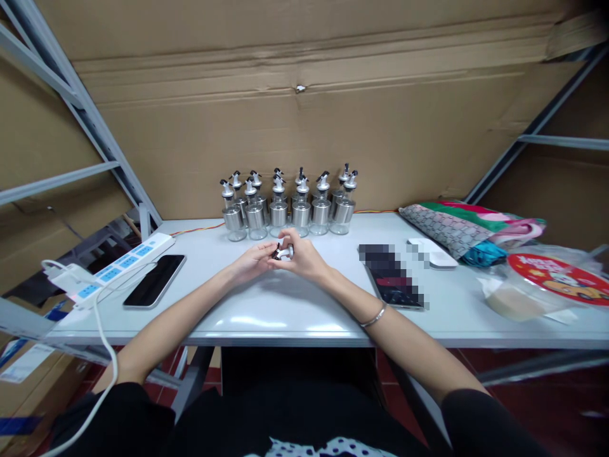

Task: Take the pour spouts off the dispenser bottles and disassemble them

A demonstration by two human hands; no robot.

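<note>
Table (266, 311), bottles (290, 206) in a cluster just behind the grip, phone (155, 280) well off to its left. Left hand (252, 261) and right hand (302, 257) meet, both pinching one small spout (282, 253) between fingertips, just above the tabletop.

Nothing is reading clearly here. The red round lid (561, 276) at the right of the tabletop (285, 304) is showing printed figures and marks, but they are appearing too small and blurred to make out.
</note>
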